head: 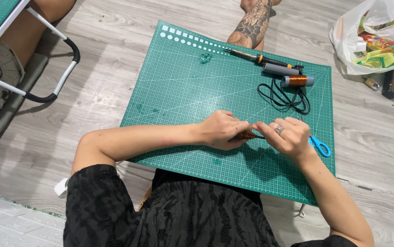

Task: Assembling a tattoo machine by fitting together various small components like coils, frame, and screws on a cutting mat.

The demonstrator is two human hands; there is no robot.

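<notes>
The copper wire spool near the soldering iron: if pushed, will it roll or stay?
The copper wire spool lies on its side on the green cutting mat, so it would probably roll. The soldering iron beside it might stop it. It looks small, likely light, though the wound wire adds weight.

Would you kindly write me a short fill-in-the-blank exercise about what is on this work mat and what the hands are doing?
1. Both hands, the left hand and the right hand, meet over a ____ cutting mat.
2. The ring is worn on the ____ hand.
3. The spool is wound with ____-coloured wire.
4. The scissors by the right wrist have ____ handles.

Missing words: green; right; copper; blue
</notes>
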